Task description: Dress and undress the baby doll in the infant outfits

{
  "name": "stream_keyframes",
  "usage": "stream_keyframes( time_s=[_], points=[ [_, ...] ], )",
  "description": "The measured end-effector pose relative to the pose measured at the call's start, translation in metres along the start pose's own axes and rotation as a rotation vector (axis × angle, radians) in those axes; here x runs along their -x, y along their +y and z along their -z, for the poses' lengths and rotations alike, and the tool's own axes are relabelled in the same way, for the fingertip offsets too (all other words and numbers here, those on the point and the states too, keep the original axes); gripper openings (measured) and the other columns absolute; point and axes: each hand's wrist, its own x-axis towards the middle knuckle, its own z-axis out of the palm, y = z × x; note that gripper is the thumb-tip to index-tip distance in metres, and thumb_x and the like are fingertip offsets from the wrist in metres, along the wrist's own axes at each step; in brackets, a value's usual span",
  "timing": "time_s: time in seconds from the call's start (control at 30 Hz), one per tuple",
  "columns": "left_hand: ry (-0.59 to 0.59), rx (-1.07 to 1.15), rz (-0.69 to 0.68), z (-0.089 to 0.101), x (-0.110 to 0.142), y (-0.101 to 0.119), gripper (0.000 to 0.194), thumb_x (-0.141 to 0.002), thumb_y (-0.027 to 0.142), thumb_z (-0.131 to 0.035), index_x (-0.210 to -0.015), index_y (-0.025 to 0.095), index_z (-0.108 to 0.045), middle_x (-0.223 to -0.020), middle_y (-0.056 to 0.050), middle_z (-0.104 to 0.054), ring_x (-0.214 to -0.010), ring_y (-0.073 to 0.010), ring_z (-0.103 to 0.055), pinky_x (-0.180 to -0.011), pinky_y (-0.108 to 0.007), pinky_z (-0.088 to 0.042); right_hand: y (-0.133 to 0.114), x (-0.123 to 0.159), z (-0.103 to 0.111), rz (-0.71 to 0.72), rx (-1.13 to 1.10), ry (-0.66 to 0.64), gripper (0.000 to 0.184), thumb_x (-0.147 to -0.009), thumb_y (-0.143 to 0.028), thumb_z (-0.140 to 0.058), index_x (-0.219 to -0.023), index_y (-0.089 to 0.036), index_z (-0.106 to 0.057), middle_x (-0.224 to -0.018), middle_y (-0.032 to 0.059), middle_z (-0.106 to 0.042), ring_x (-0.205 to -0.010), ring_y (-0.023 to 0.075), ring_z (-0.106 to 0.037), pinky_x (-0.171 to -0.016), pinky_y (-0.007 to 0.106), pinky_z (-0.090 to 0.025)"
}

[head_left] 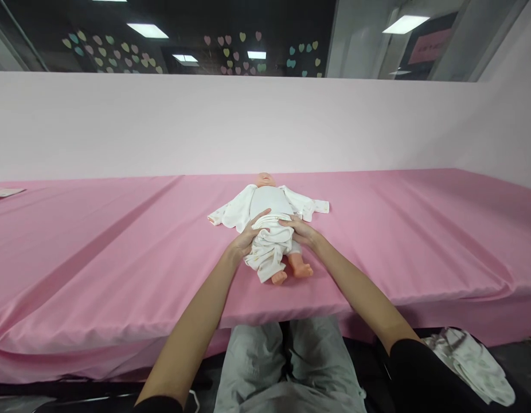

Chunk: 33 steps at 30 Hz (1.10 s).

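A baby doll (272, 199) lies on its back on the pink cover, its head at the far side and bare feet toward me. A white long-sleeved top (238, 209) is spread out along its arms. White baby pants (269, 248) sit bunched over its waist and one leg, while the other lower leg and foot (300, 267) stick out bare. My left hand (252, 234) grips the pants at the left side of the waist. On the right side, my right hand (300, 229) grips them too, some fingers hidden by the cloth.
The pink cover (119, 258) has long creases and drops over the near edge above my legs. A flat paper-like item (5, 192) lies at the far left. Crumpled white cloth (472, 364) rests at lower right. A white wall (231, 126) stands behind.
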Motion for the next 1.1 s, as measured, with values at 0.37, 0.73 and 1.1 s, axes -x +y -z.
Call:
stream_keyframes(
  time_s=[0.37, 0.73, 1.1],
  points=[
    [0.0, -0.053, 0.034, 0.001, -0.009, -0.003, 0.067, -0.062, 0.022, -0.077, -0.124, 0.019, -0.052, -0.112, -0.01, -0.063, -0.086, -0.0184, -0.064, -0.071, -0.026, -0.052, 0.0, -0.001, 0.003, 0.012, -0.003, -0.02, 0.036, -0.065, -0.023, -0.073, -0.099, -0.015, -0.064, -0.09, 0.0052, -0.07, -0.081, 0.0159, -0.064, -0.075, 0.026, -0.05],
    [-0.01, -0.037, 0.063, 0.001, -0.012, -0.004, 0.058, -0.07, 0.036, -0.071, -0.122, 0.017, -0.054, -0.115, -0.012, -0.063, -0.095, -0.022, -0.063, -0.078, -0.028, -0.051, 0.003, 0.002, 0.005, 0.055, -0.068, -0.037, 0.045, -0.066, -0.022, -0.072, -0.109, -0.018, -0.06, -0.093, 0.0031, -0.069, -0.083, 0.0143, -0.063, -0.077, 0.025, -0.05],
    [-0.024, -0.124, 0.065, -0.004, -0.002, 0.005, 0.079, -0.056, 0.015, -0.077, -0.129, 0.021, -0.046, -0.111, -0.01, -0.065, -0.102, -0.0265, -0.06, -0.085, -0.034, -0.049, -0.004, 0.002, 0.002, 0.024, -0.011, -0.056, 0.047, -0.069, -0.023, -0.07, -0.114, -0.021, -0.058, -0.103, 0.0034, -0.067, -0.089, 0.0142, -0.062, -0.078, 0.024, -0.049]
  ],
)
